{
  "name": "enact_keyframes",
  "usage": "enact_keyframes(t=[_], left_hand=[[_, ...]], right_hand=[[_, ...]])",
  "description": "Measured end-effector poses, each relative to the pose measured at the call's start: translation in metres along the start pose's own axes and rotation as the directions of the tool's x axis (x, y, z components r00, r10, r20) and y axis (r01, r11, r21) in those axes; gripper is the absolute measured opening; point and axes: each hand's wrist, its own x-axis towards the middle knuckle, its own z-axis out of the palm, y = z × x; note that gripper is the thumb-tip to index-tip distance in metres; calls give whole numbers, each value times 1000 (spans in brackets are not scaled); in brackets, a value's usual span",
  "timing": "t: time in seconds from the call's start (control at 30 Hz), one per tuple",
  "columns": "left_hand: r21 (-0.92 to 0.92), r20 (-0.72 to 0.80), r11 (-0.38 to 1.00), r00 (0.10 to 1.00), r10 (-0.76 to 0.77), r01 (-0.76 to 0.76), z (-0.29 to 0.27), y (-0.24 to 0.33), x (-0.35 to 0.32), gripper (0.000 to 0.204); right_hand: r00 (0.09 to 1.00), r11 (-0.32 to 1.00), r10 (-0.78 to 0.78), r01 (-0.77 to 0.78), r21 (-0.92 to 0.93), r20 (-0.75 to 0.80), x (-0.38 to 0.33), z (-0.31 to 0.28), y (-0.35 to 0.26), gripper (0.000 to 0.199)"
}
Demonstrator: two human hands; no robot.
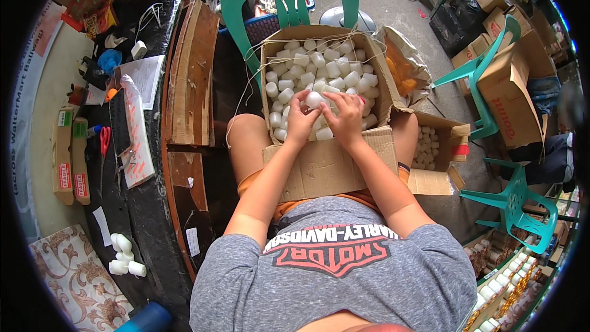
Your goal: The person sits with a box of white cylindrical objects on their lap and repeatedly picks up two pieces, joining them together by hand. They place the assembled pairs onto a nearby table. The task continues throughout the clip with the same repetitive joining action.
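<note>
A cardboard box (332, 172) full of small white cylindrical pieces (335, 69) with rounded ends stands between my knees. Over its near side, my left hand (298, 120) pinches one such white piece (313, 99) between thumb and fingers. My right hand (345, 117) meets it from the other side, fingers bent and thumb close to the piece. A thin line seems to rise from the piece, too fine to make out. Pale strings (251, 74) hang over the box's left edge.
A green plastic chair (230, 0) stands behind the box. At the right, a smaller carton (439, 184) holds more white pieces. On the black-topped table at left lie red scissors (105, 140) and a few joined white pieces (125, 255). More green chairs (485, 80) stand at right.
</note>
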Motion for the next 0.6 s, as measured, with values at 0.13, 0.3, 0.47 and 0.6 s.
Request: enact_keyframes(t=[0.13, 0.3, 0.47, 0.6], left_hand=[[347, 29, 911, 974, 226, -221, 8, 2, -4, 49], [401, 40, 881, 965, 258, -252, 7, 9, -6, 49], [353, 37, 908, 973, 229, -227, 6, 10, -9, 46], [137, 141, 950, 955, 263, -282, -1, -9, 1, 38]], right_hand=[[995, 995, -103, 103, -7, 10, -4, 2, 8, 17], [992, 993, -106, 103, 51, 64, 8, -4, -4, 10], [963, 966, -250, 241, 90, 106, 25, -13, -10, 4], [973, 944, -230, 219, 248, 17, 51, -39, -35, 6]])
